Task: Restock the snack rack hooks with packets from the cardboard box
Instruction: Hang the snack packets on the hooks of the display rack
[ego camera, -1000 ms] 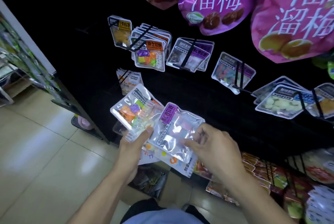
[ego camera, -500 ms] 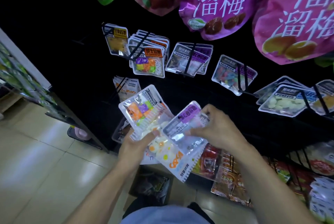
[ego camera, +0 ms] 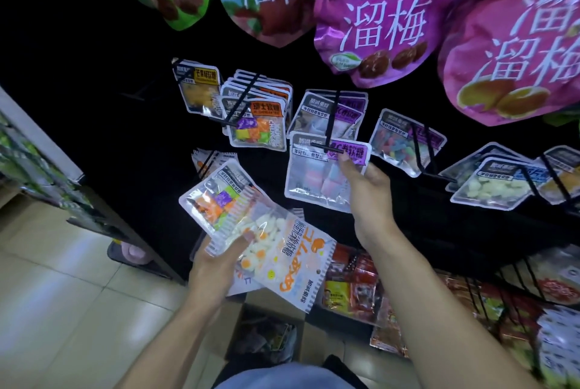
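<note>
Black rack (ego camera: pixel 470 231) ahead, both hands gripping packets (purple-label packet (ego camera: pixel 317 175) at hook tip (ego camera: pixel 326 147)).

Glossy clear-plastic packets (ego camera: pixel 317 175) that caught glare, shiny foil-like plum bags (ego camera: pixel 376 18), thin black metal hooks (ego camera: pixel 329 118), matt brown cardboard box (ego camera: pixel 276 310), smooth glazed floor tiles (ego camera: pixel 62 294) that looked reflective, crinkly glossy wrappers (ego camera: pixel 354 288) on the lower shelf

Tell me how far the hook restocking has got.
Done: several hooks already carry packets, such as the orange-label stack. In hand: the right hand holds a purple-label packet up at the tip of its matching hook, not yet clearly threaded. Left: the left hand still grips more packets, and the cardboard box below holds others.
</note>
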`<state>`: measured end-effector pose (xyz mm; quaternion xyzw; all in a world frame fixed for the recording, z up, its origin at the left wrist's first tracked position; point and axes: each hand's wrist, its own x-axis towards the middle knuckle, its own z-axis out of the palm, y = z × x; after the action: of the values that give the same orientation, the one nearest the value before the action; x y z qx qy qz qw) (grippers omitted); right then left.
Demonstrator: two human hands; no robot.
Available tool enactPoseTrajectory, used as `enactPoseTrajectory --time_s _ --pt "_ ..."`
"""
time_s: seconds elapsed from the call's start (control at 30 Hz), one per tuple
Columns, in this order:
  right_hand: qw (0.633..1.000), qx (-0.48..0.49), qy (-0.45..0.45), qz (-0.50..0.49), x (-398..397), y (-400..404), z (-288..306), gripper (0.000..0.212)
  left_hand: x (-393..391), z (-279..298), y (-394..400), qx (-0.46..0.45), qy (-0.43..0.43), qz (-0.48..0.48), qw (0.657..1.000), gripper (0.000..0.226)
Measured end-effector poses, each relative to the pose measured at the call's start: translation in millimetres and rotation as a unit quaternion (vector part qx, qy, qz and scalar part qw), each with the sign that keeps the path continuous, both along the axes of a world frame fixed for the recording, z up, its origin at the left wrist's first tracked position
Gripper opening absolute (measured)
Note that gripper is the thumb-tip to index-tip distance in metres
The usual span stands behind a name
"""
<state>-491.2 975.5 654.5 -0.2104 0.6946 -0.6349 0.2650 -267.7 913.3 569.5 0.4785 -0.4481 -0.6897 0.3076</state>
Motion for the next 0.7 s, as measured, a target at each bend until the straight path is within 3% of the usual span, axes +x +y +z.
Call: enactPoseTrajectory --time_s 0.1,0.6,0.7 --pt "1.0 -0.003 -0.005 -0.003 -2.6 -4.3 -4.2 0.015 0.5 -0.5 -3.2 0.013 0.014 -0.003 1.0 0.022" --pt "1.0 0.006 0.005 -0.024 -28.2 -39.7 -8.1 0.016 -14.6 10.1 4.0 0.026 0.006 -0.003 1.0 0.028" --pt "0.999 -0.008 0.009 -0.043 -42.0 -51.7 -9.1 0.044 -20.6 20.0 9.9 0.017 0.015 0.025 0.999 0.024"
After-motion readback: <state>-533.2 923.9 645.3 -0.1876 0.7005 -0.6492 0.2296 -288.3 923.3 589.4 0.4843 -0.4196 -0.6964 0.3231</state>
